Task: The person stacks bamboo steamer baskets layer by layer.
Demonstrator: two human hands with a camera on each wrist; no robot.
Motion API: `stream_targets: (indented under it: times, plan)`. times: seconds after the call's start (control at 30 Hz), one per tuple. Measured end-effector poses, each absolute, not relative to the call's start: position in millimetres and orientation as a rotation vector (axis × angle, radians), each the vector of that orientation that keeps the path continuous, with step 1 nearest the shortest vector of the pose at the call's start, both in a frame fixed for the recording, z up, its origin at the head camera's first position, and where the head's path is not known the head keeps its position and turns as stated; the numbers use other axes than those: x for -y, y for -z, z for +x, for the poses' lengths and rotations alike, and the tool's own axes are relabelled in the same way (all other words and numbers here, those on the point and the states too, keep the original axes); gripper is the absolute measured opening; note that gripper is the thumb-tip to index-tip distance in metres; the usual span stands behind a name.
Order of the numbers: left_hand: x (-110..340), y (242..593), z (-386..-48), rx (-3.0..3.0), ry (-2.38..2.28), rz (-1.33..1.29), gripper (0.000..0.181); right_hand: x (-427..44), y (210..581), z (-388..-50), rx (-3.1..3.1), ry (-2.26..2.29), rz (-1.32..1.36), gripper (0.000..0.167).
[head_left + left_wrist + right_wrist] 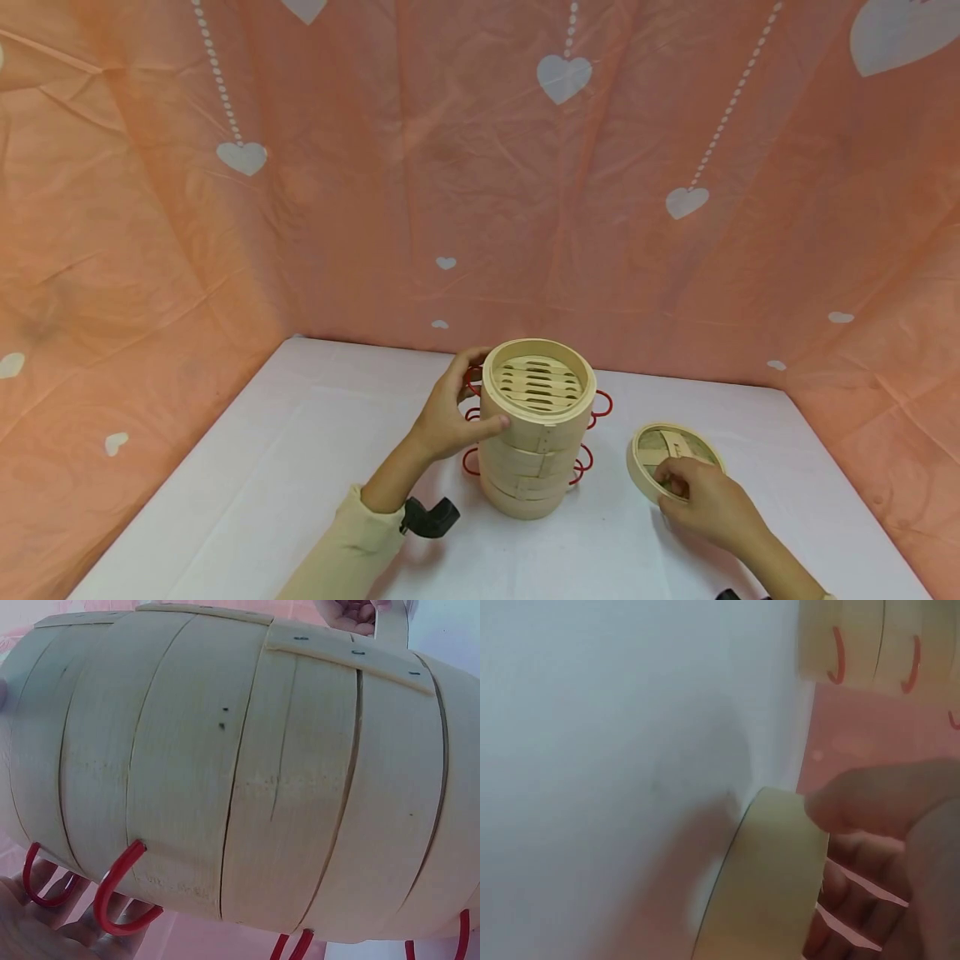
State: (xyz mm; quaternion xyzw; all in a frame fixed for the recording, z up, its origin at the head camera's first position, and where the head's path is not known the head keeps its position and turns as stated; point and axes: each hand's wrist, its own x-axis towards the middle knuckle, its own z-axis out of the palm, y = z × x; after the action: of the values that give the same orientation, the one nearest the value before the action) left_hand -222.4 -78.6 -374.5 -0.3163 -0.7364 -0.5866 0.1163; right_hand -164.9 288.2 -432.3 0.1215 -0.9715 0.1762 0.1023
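Note:
A stack of round bamboo steamer baskets [525, 475] stands upright on the white table, its slatted top basket [542, 417] uncovered. My left hand [442, 421] grips the upper left side of that top basket, thumb in front and fingers behind. In the left wrist view, the fingers lie close to the red handle loops [120, 892]. Right of the stack is a bamboo steamer lid [639, 471] with a crossing band on top. My right hand [705, 500] holds this lid with curled fingers. In the right wrist view, the lid's side wall [769, 870] shows beside the thumb.
A white cloth covers the table [300, 467]. An orange-pink curtain [480, 208] with white hearts closes off the back and both sides. Red loops [603, 403] stick out from both sides of the stack. A black camera mount [430, 518] sits on the left wrist.

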Motion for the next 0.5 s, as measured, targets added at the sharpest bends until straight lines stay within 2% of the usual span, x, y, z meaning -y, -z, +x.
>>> stream_targets:
  times: [0.5]
  plan:
    - [78.1, 373.2, -221.2, 2.145, 1.708, -0.944, 0.08, -287.3, 433.8, -165.2, 2.848, -0.479, 0.39, 0.025]
